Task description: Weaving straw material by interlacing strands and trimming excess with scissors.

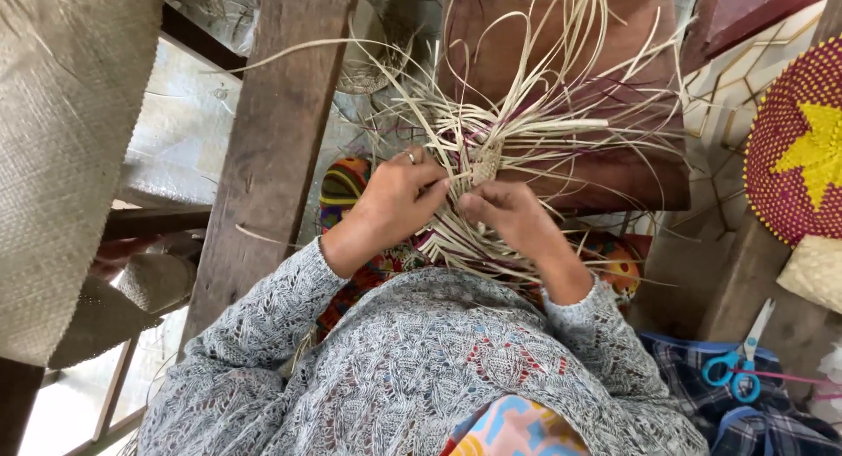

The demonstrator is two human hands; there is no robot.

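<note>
Weaving piece: gripping it from both sides, the two hands hold a small woven straw piece (485, 162) right between the fingertips, held up in front of the chest.
Left hand: the left hand (396, 202) comes in from the left, a ring on one finger, its fingers (430, 186) pressed together and pinching the pale strips at the left edge of the woven piece.
Right hand: the right hand (513, 217) sits just below and to the right, fingers curled, thumb and forefinger nipping the strips under the woven centre.
Loose strips: long pale straw strands (561, 79) fan out from the fingers, up and away on every side; a few dark purple strands (491, 254) run down below the hands.
Sleeves: grey knitted sleeves (281, 333) cover both arms to the wrists.
Left of the fingers: a brown wooden post (272, 123) rises just past the left hand, and a woven tan mat (61, 140) hangs well off to the left.
Right of the fingers: a round red woven mat with a yellow star (802, 149) lies far out to the right.
Below right: blue-handled scissors (735, 368) rest on a plaid cloth (693, 377), well apart from the right hand.
</note>
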